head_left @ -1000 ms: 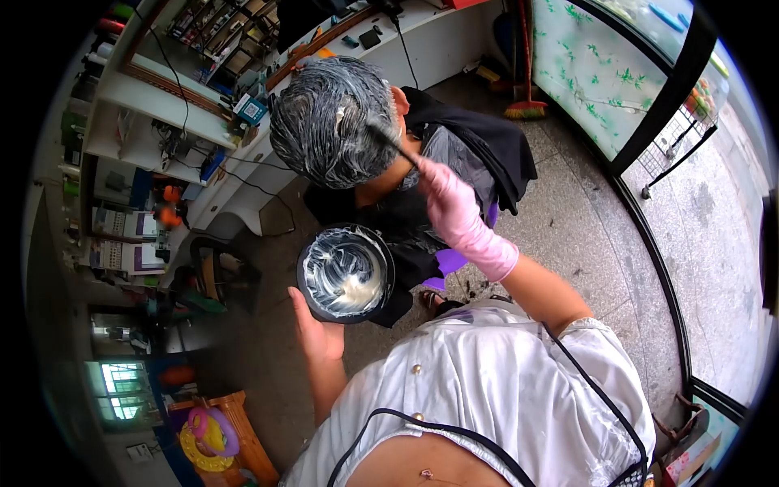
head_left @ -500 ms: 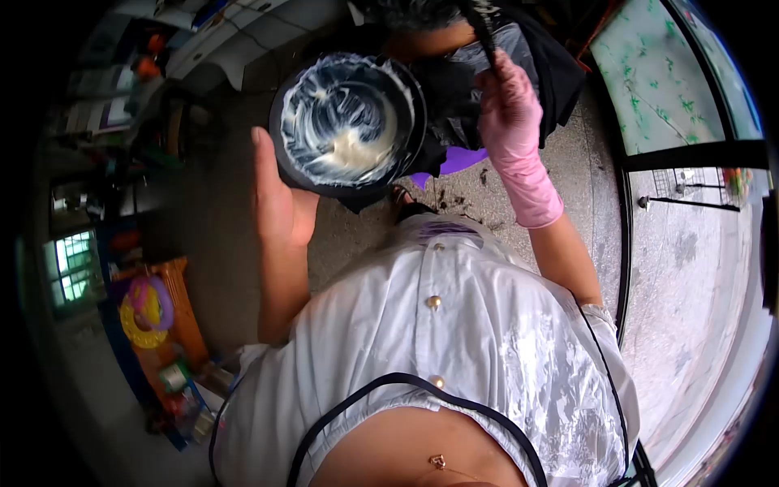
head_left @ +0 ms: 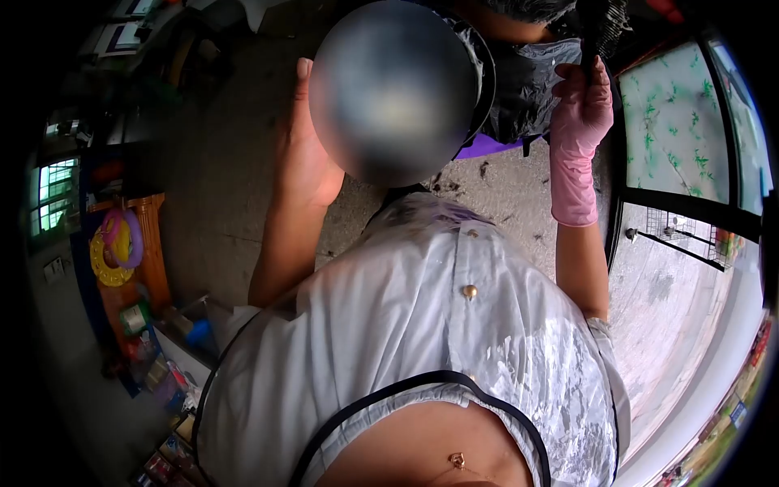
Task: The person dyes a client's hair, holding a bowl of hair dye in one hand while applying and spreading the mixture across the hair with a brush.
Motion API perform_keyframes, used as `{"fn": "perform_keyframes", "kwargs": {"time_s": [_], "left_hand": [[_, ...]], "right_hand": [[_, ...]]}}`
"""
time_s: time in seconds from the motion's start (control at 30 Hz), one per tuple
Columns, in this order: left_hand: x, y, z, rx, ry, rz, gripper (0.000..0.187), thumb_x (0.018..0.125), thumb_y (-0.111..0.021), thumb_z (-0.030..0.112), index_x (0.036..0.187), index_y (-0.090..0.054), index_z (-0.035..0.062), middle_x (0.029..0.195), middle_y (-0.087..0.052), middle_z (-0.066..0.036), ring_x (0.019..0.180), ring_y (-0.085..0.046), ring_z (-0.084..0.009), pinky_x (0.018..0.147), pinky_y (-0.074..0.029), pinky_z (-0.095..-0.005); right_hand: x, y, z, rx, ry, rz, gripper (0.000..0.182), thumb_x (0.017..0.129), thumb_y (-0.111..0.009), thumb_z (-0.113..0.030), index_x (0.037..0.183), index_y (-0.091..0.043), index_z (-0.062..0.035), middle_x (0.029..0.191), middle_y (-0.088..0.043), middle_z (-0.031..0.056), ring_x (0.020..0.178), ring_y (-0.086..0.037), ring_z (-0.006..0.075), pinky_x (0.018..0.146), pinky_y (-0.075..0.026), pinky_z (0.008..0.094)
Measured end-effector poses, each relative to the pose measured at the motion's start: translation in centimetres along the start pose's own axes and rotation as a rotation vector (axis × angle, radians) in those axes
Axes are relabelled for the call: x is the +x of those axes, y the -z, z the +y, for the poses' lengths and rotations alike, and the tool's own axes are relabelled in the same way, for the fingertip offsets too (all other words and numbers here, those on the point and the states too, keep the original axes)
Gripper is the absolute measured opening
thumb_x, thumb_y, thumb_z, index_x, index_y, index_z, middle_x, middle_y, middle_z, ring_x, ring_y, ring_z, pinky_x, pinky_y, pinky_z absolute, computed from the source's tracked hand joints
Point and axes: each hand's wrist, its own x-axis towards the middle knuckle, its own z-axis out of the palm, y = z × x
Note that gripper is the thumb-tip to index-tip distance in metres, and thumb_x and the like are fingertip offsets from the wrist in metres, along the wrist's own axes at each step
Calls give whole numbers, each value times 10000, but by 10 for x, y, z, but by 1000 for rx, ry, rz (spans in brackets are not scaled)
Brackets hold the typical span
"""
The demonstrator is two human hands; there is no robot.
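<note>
At the upper middle, my bare left hand holds a dark round bowl from its left side, thumb up along the wall. The bowl's inside is blurred now; a pale, creamy smear shows faintly within. To the right, my right hand, in a pink glove, is closed round a black tint brush, whose far end runs out at the top edge. Between bowl and glove, a seated person's dark hair shows at the top, with a black plastic cape below it.
Dark hair clippings lie on the speckled floor. A glass door with leaf patterns stands at right, a wire rack beyond it. On the left is a wooden cabinet with coloured rings.
The bowl and my left hand have shifted up and right in view. My gloved hand with the brush has moved right, away from the bowl. The bowl's inside has turned blurred.
</note>
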Motion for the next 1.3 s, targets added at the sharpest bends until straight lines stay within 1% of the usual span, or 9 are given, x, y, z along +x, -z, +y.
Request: {"fn": "perform_keyframes", "kwargs": {"time_s": [0.07, 0.17, 0.27, 0.37, 0.47, 0.67, 0.83, 1.0, 1.3], "left_hand": [[-1, -2, 1, -12, 69, 60, 541, 914, -312, 479, 1205, -434, 40, 1135, -512, -53, 1016, -498, -146, 847, -422, -302], [4, 10, -8, -36, 5, -47, 567, 892, -371, 486, 1236, -427, 39, 1251, -462, -75, 1142, -436, -209, 964, -346, -370], [2, 12, -5, 2, 10, -54, 556, 888, -391, 478, 1230, -430, 41, 1248, -463, -76, 1140, -438, -215, 961, -349, -378], [5, 15, -1, 15, -4, -201, 552, 891, -386, 474, 1241, -420, 49, 1255, -455, -74, 1140, -438, -224, 960, -349, -384], [3, 14, 0, 33, -14, -276, 550, 894, -377, 474, 1248, -414, 55, 1264, -448, -71, 1145, -432, -225, 961, -348, -383], [-4, 1, 4, 43, 21, -315, 560, 894, -374, 476, 1260, -398, 53, 1279, -432, -74, 1158, -419, -228, 968, -338, -388], [-5, 1, 2, 62, 42, -292, 558, 895, -373, 475, 1265, -394, 58, 1280, -431, -75, 1160, -416, -232, 966, -338, -393], [-4, 2, -1, -12, 11, -420, 537, 899, -379, 459, 1253, -405, 57, 1268, -442, -78, 1148, -429, -233, 956, -350, -396], [-8, -12, -2, 14, 27, -214, 534, 900, -373, 459, 1248, -410, 56, 1255, -456, -81, 1134, -445, -231, 944, -369, -391]], "right_hand": [[12, -1, -7, 29, -165, 91, 343, 861, -475, 13, 1199, -441, -31, 921, -589, 85, 729, -532, 92, 576, -421, 180], [10, -17, 3, -229, 56, 91, 290, 864, -483, 3, 1152, -489, -31, 848, -582, 38, 656, -503, 79, 565, -413, 175], [-11, -22, -15, -379, -22, -12, 262, 881, -501, -118, 1128, -539, -40, 810, -506, 0, 703, -459, 61, 607, -382, 168], [-13, -9, -19, -316, -22, -6, 613, 711, -433, 141, 1272, -428, -105, 746, -489, 48, 633, -502, 133, 615, -439, 232], [3, -10, -14, -267, 76, 201, 584, 724, -428, 139, 1258, -438, -98, 735, -483, 50, 623, -484, 126, 607, -429, 226], [-21, -18, -36, -409, -16, -93, 589, 725, -435, 125, 1270, -422, -99, 719, -461, 68, 618, -491, 174, 611, -432, 239], [3, -10, -17, -276, -125, 188, 418, 837, -411, 59, 1237, -450, -59, 771, -509, 7, 662, -476, 86, 630, -425, 208], [-24, -22, -21, -254, -121, 52, 484, 787, -444, 104, 1235, -457, -79, 720, -460, 33, 625, -480, 128, 608, -418, 213], [-33, -31, -3, 183, -445, 136, 348, 893, -448, -40, 1239, -430, -70, 726, -508, -33, 512, -363, 13, 473, -321, 142]]}}
